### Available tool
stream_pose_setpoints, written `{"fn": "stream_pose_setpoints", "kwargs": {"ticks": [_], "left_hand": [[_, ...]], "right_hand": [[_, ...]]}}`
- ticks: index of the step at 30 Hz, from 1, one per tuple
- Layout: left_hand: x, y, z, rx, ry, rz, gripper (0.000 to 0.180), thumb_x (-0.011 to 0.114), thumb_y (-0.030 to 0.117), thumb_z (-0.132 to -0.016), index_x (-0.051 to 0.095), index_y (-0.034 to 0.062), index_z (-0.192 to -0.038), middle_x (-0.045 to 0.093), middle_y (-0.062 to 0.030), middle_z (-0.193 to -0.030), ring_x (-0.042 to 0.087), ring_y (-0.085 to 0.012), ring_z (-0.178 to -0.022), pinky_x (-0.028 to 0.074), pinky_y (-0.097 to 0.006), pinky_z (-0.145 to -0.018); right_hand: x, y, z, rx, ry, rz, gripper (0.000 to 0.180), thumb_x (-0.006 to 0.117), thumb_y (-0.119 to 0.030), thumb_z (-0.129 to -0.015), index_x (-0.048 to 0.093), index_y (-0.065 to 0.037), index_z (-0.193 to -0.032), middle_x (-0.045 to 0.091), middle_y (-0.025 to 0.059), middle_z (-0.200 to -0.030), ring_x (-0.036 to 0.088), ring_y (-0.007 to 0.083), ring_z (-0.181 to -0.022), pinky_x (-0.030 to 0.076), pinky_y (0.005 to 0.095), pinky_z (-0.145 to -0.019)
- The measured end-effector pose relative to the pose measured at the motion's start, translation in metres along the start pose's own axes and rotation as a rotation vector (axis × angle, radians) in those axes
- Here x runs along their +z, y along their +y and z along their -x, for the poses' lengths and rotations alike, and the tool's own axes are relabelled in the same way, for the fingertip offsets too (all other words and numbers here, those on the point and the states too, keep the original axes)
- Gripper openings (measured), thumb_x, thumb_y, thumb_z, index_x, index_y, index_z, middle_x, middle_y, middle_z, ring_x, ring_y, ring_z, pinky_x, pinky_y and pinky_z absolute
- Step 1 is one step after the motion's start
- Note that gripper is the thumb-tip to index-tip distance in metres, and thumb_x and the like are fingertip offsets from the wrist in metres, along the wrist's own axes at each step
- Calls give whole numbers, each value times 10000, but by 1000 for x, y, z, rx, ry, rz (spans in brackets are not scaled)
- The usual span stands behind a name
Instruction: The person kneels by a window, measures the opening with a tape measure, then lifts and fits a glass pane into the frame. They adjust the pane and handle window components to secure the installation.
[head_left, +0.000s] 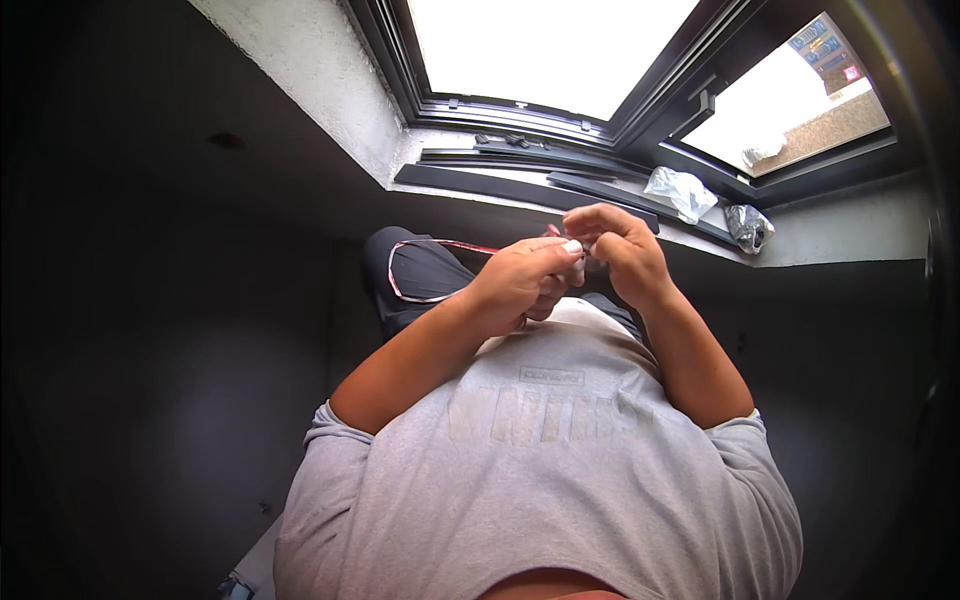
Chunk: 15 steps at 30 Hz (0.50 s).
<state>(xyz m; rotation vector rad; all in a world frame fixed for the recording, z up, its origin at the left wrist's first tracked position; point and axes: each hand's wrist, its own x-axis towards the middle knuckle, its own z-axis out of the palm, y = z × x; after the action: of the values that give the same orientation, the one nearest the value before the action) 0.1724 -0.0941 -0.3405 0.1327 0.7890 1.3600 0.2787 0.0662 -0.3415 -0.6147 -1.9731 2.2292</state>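
My left hand [520,280] and my right hand [620,250] meet in front of my chest, fingertips pinched together on a small pale object [580,256] that is mostly hidden between them. A thin red-and-white cord [410,270] loops from my fingers out to the left over my dark-trousered thigh. Both hands seem to grip the same small piece at the cord's end; its exact shape is too hidden to tell.
A grey concrete window sill [850,235] runs ahead, with long black strips [500,185] lying on it and two crumpled plastic bags [680,190] at the right. A dark-framed window [560,105] is above. Dark walls stand on both sides.
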Motion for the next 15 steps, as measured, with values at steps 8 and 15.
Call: {"fn": "stream_pose_setpoints", "kwargs": {"ticks": [8,15], "left_hand": [[-2,13,17,195,-146,-124,280,563,264,-971,580,-15,-953,356,75,-567,282,-18,-460,246,-194,-434],[2,50,48,320,-123,-399,177,559,147,-958,589,-23,-921,482,12,-634,372,-10,-469,297,-180,-411]], "right_hand": [[-4,-16,11,-344,-100,363,558,599,-161,-743,519,-13,-1275,506,166,-1251,461,253,-1179,342,372,-1030],[13,-17,11,-45,-390,-171,236,586,-167,-934,596,8,-1092,541,-21,-752,470,44,-632,390,195,-544]]}}
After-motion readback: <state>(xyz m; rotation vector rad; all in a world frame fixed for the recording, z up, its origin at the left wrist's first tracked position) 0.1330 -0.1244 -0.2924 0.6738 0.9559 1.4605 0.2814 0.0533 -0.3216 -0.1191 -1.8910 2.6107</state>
